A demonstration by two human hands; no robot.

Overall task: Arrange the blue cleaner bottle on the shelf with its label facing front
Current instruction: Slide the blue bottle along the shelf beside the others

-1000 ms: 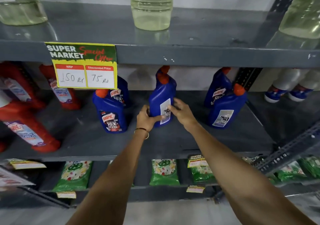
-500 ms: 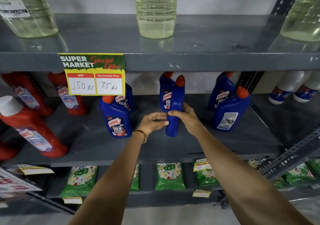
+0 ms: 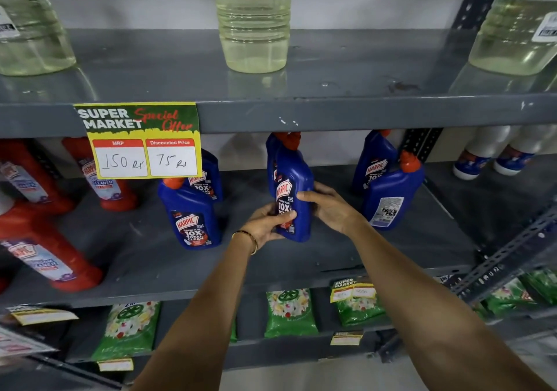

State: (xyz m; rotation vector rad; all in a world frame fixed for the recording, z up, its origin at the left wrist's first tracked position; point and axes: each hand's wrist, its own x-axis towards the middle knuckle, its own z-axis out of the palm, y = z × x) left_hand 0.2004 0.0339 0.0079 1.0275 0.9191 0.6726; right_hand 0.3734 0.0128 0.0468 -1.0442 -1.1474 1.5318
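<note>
The blue cleaner bottle (image 3: 294, 191) is gripped upright between the left hand (image 3: 268, 225) and right hand (image 3: 330, 206), fingers curled against it; its label apparently faces mostly frontward.

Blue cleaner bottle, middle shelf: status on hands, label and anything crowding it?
Left hand and right hand both gripping the blue cleaner bottle. Upright, front label showing, angled a bit left. Second blue bottle close behind; front clear.

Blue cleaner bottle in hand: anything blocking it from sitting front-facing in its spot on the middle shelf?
Nothing visible. Both the left hand and right hand hold the blue cleaner bottle; bare shelf lies in front, another blue bottle right behind.
</note>
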